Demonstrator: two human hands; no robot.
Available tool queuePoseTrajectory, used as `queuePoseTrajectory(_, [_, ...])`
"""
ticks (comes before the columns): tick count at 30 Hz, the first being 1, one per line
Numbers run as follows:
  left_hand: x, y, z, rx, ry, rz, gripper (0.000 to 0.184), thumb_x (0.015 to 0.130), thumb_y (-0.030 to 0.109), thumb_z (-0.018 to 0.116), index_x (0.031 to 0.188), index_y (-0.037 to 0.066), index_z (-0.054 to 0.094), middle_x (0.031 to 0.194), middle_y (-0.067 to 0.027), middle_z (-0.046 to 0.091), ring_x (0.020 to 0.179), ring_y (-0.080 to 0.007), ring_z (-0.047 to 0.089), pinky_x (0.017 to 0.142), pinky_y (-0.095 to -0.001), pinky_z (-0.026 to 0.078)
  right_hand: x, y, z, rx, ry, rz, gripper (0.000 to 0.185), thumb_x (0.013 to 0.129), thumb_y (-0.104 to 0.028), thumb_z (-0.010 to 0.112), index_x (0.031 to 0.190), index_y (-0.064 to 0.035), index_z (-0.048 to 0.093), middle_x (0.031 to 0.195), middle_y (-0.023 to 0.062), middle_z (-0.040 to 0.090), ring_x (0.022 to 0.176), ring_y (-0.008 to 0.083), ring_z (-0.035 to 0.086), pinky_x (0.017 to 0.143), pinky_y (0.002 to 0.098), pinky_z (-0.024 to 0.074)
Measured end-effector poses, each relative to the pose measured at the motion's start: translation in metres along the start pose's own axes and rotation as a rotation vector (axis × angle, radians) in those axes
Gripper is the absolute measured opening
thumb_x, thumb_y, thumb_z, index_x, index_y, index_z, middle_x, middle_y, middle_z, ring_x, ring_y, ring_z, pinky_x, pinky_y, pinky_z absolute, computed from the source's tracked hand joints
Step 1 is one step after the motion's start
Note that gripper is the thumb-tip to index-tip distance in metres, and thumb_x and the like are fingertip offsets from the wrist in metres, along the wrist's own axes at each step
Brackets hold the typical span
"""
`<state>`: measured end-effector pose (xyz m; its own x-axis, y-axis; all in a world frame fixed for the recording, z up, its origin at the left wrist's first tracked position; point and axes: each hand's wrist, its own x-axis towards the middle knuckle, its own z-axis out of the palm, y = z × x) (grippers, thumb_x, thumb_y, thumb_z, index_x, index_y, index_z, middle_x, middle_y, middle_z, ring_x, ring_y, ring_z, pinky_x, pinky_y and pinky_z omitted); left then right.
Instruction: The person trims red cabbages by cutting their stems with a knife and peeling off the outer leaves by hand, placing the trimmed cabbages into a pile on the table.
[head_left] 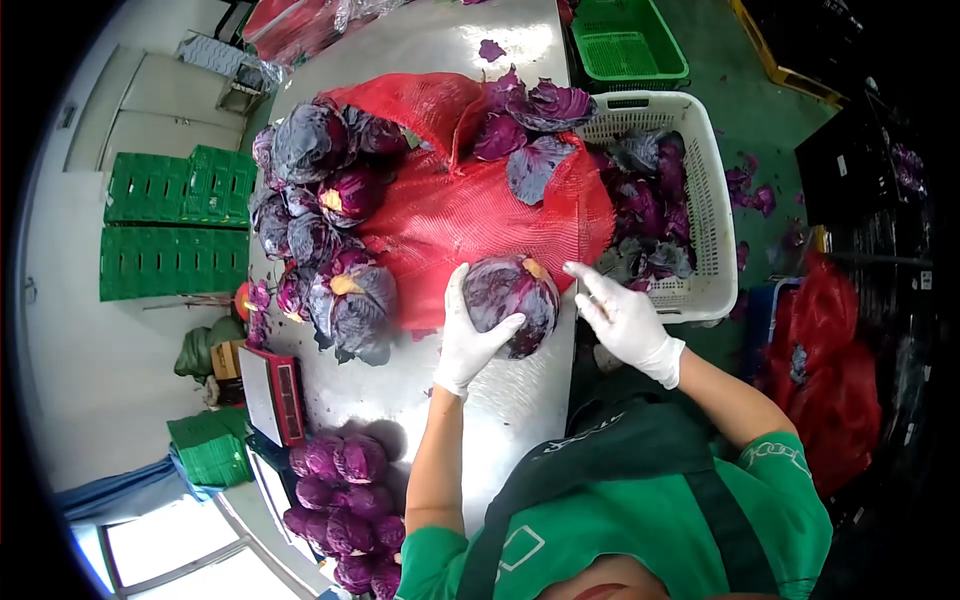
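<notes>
My left hand [470, 335], in a white glove, is closed around the side of a red cabbage [492, 290], thumb across its near face. The cabbage's pale cut stem faces right. Just right of it is my right hand [630, 325], also gloved, with fingers stretched toward the cabbage and apart; a thin dark sliver shows between the fingertips, too small to name. Under and behind the cabbage spreads a red mesh sack [460, 215] on the metal table [400, 400]. Untrimmed red cabbages [350, 305] are piled at its left, and loose outer leaves [540, 165] lie on its far right part.
A white plastic crate [712, 230] holding purple leaves stands against the table's right edge. Trimmed cabbages [345, 500] are heaped at the near left, beside a red scale [285, 400]. A green crate [630, 45] is at the far right. Leaf scraps [750, 190] litter the floor.
</notes>
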<state>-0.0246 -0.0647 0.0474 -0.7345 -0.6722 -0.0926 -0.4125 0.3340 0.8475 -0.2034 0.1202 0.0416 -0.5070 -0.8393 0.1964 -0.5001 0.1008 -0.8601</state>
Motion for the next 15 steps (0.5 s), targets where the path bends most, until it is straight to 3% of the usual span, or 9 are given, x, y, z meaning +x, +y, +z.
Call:
queuePoseTrajectory(2, [0.002,-0.002,0.002,-0.13,0.026,-0.068,0.102,0.069,0.03,0.088,0.147,-0.004,0.031,0.141,-0.0229,0.041,0.132,-0.0334,0.044,0.113,-0.0417,0.035,-0.013,0.021,0.022,-0.098,-0.056,0.085,0.038,0.099,-0.024,0.053,0.132,-0.007,0.049,0.099,0.0193,0.067,0.079,0.0373,0.067,0.069,0.0462,0.0552])
queuePoseTrajectory(4, [0.009,0.001,0.003,-0.122,0.04,-0.067,0.101,0.071,0.028,0.087,0.147,-0.004,0.03,0.14,-0.022,0.043,0.128,-0.0313,0.048,0.11,-0.0403,0.038,-0.011,0.012,0.021,-0.107,-0.115,0.065,0.021,0.098,-0.022,0.052,0.11,-0.0041,0.051,0.088,0.0189,0.065,0.067,0.0382,0.065,0.06,0.0465,0.0539])
queuePoseTrajectory(12, [0.021,0.013,0.003,-0.196,0.095,-0.236,0.093,0.073,0.025,0.086,0.146,-0.003,0.036,0.136,-0.0199,0.049,0.123,-0.0295,0.054,0.107,-0.0391,0.043,0.014,0.017,0.023,-0.257,-0.392,0.066,0.021,0.099,-0.018,0.045,0.105,0.0015,0.053,0.074,0.02,0.063,0.06,0.0366,0.063,0.053,0.0464,0.0517])
queuePoseTrajectory(14, [0.022,0.022,0.004,-0.03,0.067,-0.2,0.082,0.079,0.015,0.081,0.146,0.001,0.036,0.133,-0.0148,0.055,0.121,-0.0234,0.055,0.107,-0.0371,0.043,0.023,0.021,0.019,-0.32,-0.46,0.061,0.023,0.098,-0.016,0.045,0.107,0.003,0.054,0.072,0.0196,0.063,0.06,0.0368,0.063,0.054,0.0466,0.0525])
queuePoseTrajectory(15, [0.022,0.02,0.007,0.087,0.102,-0.137,0.085,0.075,0.02,0.084,0.144,0.0,0.039,0.131,-0.0162,0.056,0.12,-0.0255,0.057,0.105,-0.0371,0.044,0.026,0.024,0.018,-0.347,-0.482,0.068,0.023,0.098,-0.016,0.046,0.108,0.003,0.053,0.072,0.0194,0.063,0.06,0.0368,0.064,0.054,0.0462,0.0529])
